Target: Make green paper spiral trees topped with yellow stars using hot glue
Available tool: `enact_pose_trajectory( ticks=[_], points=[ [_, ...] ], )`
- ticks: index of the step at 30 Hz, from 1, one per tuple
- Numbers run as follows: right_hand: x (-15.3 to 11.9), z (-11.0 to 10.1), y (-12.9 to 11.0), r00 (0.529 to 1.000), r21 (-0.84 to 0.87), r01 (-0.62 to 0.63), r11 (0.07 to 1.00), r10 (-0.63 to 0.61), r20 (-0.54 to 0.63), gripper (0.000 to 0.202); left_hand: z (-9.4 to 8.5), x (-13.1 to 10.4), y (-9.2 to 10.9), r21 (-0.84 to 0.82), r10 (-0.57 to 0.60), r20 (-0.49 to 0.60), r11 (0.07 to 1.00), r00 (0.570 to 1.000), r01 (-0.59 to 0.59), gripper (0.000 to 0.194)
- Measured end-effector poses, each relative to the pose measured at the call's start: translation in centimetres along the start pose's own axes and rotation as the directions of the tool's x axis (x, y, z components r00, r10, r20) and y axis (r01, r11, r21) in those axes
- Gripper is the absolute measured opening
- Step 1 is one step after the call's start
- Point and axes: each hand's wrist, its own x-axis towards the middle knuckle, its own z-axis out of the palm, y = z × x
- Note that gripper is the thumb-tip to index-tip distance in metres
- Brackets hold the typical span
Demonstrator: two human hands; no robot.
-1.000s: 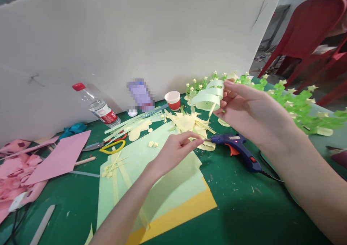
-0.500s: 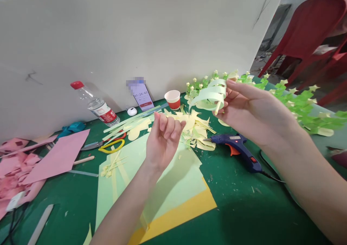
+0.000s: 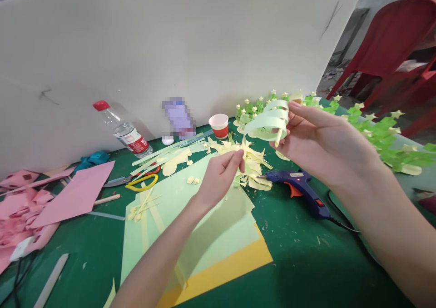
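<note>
Nearest, under the left hand [image 3: 221, 175], a pale green sheet [image 3: 177, 192] lies over a yellow sheet [image 3: 235, 260] on the surface [image 3: 299, 258]. The left hand hangs above the green sheet, fingers folded in and thumb against forefinger; I cannot tell whether it pinches anything. Just beyond its fingertips, one end of a curled paper strip [image 3: 272, 122] hangs down. The coil itself is in the right hand [image 3: 320, 135], which grasps its right side, up off the surface. A pale yellow stick [image 3: 279, 138] pokes out below the loops; whether the fingers press on it too is hidden. To do this well, I judge, the right hand should pinch lightly, since thin paper likely creases, and the gaps between loops want to be even. The left hand would do best touching only the edge, without tugging the coil. Below the right hand lies a glue gun [image 3: 291, 177], its red light lit and nozzle pointing toward the left hand; treat that tip as hot and go round it. Past the left hand are paper scraps [image 3: 257, 161], which could snag the strip. Beyond both hands stands a paper cup [image 3: 218, 126], and behind the right hand, paper flowers [image 3: 381, 131].
</note>
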Motion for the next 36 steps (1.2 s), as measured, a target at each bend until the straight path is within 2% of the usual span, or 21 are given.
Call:
enact_pose_trajectory(
  ticks=[2, 5, 7, 9, 13, 16, 22, 25, 32, 36],
  points=[
    [0.0, 0.0, -0.1, 0.999, 0.005, 0.035, 0.999, -0.035, -0.034, 0.018, -0.7, 1.2, -0.9, -0.004, -0.027, 0.061, 1.0, 0.998, 0.028, 0.036],
    [0.0, 0.0, -0.3, 0.993, -0.002, 0.097, 0.995, -0.097, -0.074, 0.018, -1.9, 2.9, -2.2, -0.035, -0.072, 0.216, 0.996, 0.974, 0.081, 0.023],
    [0.1, -0.1, -0.3, 0.988, -0.017, 0.136, 0.991, -0.137, -0.072, 0.018, -2.6, 3.8, -2.6, -0.043, -0.098, 0.302, 0.992, 0.948, 0.117, 0.026],
    [0.2, -0.2, -0.3, 0.985, -0.029, 0.158, 0.987, -0.16, -0.071, 0.017, -3.1, 4.3, -2.7, -0.027, -0.125, 0.329, 0.99, 0.936, 0.141, 0.028],
    [0.2, -0.2, -0.3, 0.979, -0.026, 0.187, 0.982, -0.189, -0.073, 0.018, -3.5, 4.7, -2.3, 0.068, -0.161, 0.238, 0.987, 0.958, 0.149, 0.02],
    [0.1, -0.3, -0.4, 0.977, -0.025, 0.203, 0.979, -0.204, -0.061, 0.019, -3.4, 4.9, -2.2, 0.162, -0.141, 0.142, 0.98, 0.98, 0.118, 0.01],
    [0.1, -0.5, -0.5, 0.974, -0.052, 0.223, 0.973, -0.225, -0.027, 0.019, -2.9, 5.0, -2.8, 0.299, -0.071, 0.028, 0.952, 0.997, 0.06, 0.029],
    [0.1, -0.6, -0.6, 0.973, -0.06, 0.228, 0.972, -0.23, -0.018, 0.022, -2.8, 4.9, -3.0, 0.327, -0.027, 0.018, 0.945, 0.999, 0.02, 0.029],
    [0.1, -0.7, -0.6, 0.972, -0.067, 0.233, 0.97, -0.234, -0.001, 0.026, -2.9, 4.7, -3.1, 0.243, 0.019, 0.112, 0.969, 0.994, -0.046, 0.028],
    [0.3, -0.8, -0.6, 0.972, -0.074, 0.237, 0.969, -0.237, 0.007, 0.023, -2.8, 4.7, -3.4, 0.19, -0.008, 0.052, 0.982, 0.999, -0.002, 0.028]
  ],
)
